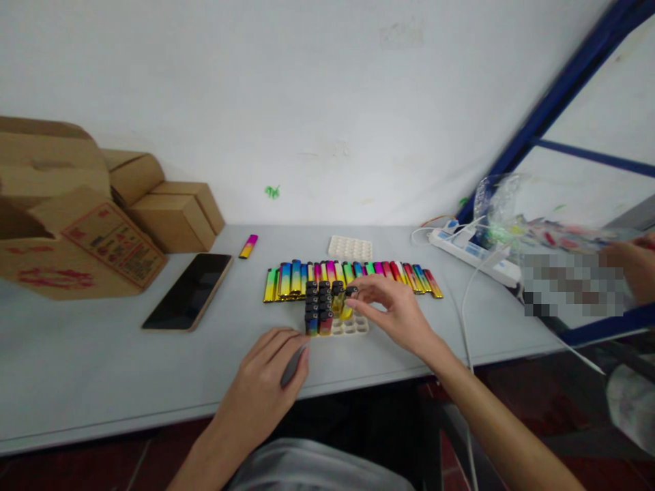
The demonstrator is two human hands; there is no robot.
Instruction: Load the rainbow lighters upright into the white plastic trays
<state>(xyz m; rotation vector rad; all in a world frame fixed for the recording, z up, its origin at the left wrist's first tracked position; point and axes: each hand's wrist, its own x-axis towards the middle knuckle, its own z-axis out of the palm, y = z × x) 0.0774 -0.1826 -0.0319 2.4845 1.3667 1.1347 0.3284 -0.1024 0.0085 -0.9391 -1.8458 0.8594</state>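
Note:
My right hand [391,307] is pinching a yellow lighter [346,311] with a black top over a white tray of holes [351,329]. Black-topped lighters [325,322] stand upright in the tray's left columns, while holes at its front right are bare. At the near left corner of the tray, my left hand [271,361] is closed, its fingertips against the edge; a dark grey patch shows between thumb and forefinger. Behind the tray lies a row of shiny, many-coloured lighter sleeves or bodies [297,276]; their exact kind is unclear.
Another white tray [351,247] lies near the wall. One pink-and-yellow piece [248,246] lies apart, beside a phone or tablet [188,292]. Cardboard boxes [177,218] stand left. A power strip [478,258] with white cables is right, near another person's hand [639,269].

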